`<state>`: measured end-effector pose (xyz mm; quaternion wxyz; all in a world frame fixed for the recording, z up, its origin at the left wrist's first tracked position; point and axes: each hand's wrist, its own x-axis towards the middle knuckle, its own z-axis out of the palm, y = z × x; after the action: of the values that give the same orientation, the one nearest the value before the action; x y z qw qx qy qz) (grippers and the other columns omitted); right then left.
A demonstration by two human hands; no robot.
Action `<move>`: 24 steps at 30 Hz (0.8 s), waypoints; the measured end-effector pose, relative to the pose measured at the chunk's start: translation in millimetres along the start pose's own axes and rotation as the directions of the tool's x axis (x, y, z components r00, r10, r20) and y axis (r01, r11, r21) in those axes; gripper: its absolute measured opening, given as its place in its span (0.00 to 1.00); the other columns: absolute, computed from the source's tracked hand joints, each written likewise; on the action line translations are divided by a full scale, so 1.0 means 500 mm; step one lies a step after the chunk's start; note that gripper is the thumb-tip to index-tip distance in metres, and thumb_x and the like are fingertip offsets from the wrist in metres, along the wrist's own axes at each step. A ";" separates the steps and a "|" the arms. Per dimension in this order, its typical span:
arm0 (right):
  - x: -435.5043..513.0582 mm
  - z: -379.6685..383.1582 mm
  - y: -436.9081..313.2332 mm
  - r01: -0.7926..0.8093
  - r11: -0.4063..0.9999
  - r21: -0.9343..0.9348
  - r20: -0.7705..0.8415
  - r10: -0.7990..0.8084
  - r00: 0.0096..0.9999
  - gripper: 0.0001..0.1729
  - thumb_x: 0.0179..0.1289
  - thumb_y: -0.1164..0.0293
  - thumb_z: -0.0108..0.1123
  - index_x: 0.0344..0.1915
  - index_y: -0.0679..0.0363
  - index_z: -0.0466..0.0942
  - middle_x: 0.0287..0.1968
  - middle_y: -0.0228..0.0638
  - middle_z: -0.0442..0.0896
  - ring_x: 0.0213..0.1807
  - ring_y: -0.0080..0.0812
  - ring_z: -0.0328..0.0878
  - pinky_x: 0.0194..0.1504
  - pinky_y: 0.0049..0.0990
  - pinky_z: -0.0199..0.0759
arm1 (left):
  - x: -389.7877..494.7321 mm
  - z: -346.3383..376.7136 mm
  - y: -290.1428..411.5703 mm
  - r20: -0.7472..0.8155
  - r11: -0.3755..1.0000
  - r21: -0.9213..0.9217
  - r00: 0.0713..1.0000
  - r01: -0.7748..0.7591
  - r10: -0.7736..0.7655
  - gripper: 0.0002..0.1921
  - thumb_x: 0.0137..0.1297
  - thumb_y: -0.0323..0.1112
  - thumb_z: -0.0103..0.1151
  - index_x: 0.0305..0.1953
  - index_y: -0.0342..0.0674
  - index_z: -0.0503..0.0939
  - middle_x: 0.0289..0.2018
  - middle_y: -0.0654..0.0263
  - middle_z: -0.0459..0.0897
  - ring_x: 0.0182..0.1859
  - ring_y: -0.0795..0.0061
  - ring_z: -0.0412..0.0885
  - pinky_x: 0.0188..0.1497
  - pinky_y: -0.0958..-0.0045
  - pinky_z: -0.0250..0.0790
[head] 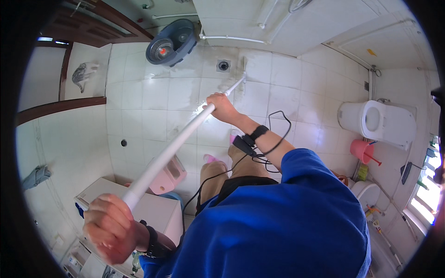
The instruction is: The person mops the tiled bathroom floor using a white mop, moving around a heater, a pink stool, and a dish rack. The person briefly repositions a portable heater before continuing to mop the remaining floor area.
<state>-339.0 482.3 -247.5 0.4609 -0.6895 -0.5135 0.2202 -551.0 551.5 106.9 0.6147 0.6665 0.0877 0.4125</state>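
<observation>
My left hand [108, 227], at the lower left and close to the camera, is wrapped around the upper end of a white pole [174, 148]. Farther down the same pole, my right hand [222, 107] grips it as well. The pole slants away across the white tiled floor [182, 93] to a narrow cleaning head [244, 77] resting there; whether it is a squeegee or a brush, I cannot tell. Just left of that head lies a square floor drain [223, 65]. Wet, shiny patches and grey smears mark the tiles around it.
A grey spin mop bucket [172, 42] stands by the far wall. The toilet [373, 118] and a pink bucket [361, 151] are at right. A cat [82, 74] lies beyond the doorway. A pink plastic stool [168, 177] and white appliance [153, 208] stand left. Black cable [208, 180] hangs by my legs.
</observation>
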 end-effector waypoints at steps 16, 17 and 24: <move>0.049 0.083 -0.004 -0.015 1.000 0.007 -0.177 0.016 0.984 0.15 0.47 0.73 0.65 0.15 0.62 0.67 0.18 0.41 0.73 0.26 0.47 0.70 0.32 0.40 0.64 | 0.024 -0.016 -0.010 -0.030 0.996 0.094 0.999 -0.013 0.016 0.16 0.54 0.39 0.48 0.13 0.49 0.58 0.05 0.79 0.57 0.08 0.86 0.53 0.15 0.83 0.50; 0.057 0.080 -0.005 -0.025 1.000 0.009 -0.142 0.026 0.990 0.15 0.47 0.73 0.65 0.15 0.62 0.67 0.19 0.41 0.73 0.26 0.47 0.70 0.32 0.40 0.64 | 0.021 -0.014 -0.009 -0.022 0.991 0.126 0.998 -0.049 0.052 0.15 0.54 0.39 0.48 0.13 0.49 0.58 0.05 0.79 0.57 0.08 0.87 0.53 0.16 0.83 0.50; 0.017 0.013 -0.016 0.057 0.994 0.088 -0.107 -0.048 0.993 0.16 0.47 0.72 0.68 0.17 0.61 0.67 0.20 0.40 0.73 0.28 0.46 0.69 0.35 0.40 0.64 | 0.004 -0.003 0.011 -0.047 0.977 0.034 0.976 -0.210 0.212 0.17 0.60 0.42 0.45 0.15 0.49 0.60 0.07 0.78 0.61 0.09 0.87 0.57 0.17 0.83 0.52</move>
<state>-344.9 492.9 -241.9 0.5239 -0.6647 -0.4958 0.1945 -553.1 552.6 112.6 0.5553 0.6705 0.0380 0.4906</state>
